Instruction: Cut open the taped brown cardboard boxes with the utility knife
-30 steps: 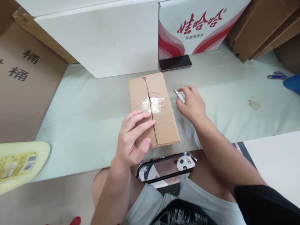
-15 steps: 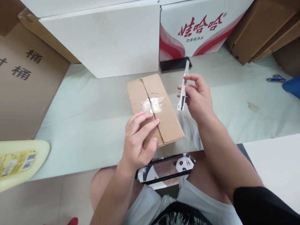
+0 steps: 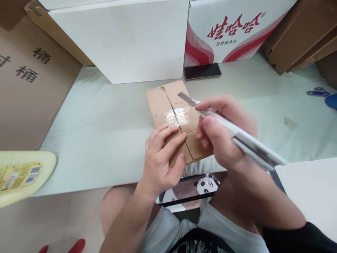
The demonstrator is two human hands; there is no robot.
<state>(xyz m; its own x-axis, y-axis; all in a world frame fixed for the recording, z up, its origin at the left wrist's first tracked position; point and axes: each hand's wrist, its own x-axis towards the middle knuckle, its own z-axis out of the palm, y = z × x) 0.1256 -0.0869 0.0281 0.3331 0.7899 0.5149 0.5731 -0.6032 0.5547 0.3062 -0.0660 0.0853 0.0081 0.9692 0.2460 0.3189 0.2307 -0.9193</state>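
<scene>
A small cardboard box [image 3: 158, 105] lies on the pale green cloth surface, its top seam crossed by a crumpled patch of clear tape [image 3: 182, 117]. My left hand [image 3: 164, 160] rests on the near left part of its lid, fingers stretched out across the seam. Gripped in my right hand [image 3: 226, 135] is a white utility knife [image 3: 249, 142] with its metal blade out. The blade points up and left above the lid, right of the seam. Whether the blade touches the cardboard I cannot tell. My right hand is slightly blurred and covers the box's right side.
Behind the box stand a white carton [image 3: 123, 42] and a red-and-white printed carton [image 3: 231, 31], with a black phone [image 3: 202, 71] before it. Large brown boxes [image 3: 21, 98] flank the left. A pale yellow bottle [image 3: 28, 175] is at the left edge; blue-handled scissors [image 3: 318, 92] lie far right.
My right hand has turned the utility knife from near upright beside the box to slanting over its lid, blade forward. My left hand stays on the box. The view has shifted slightly.
</scene>
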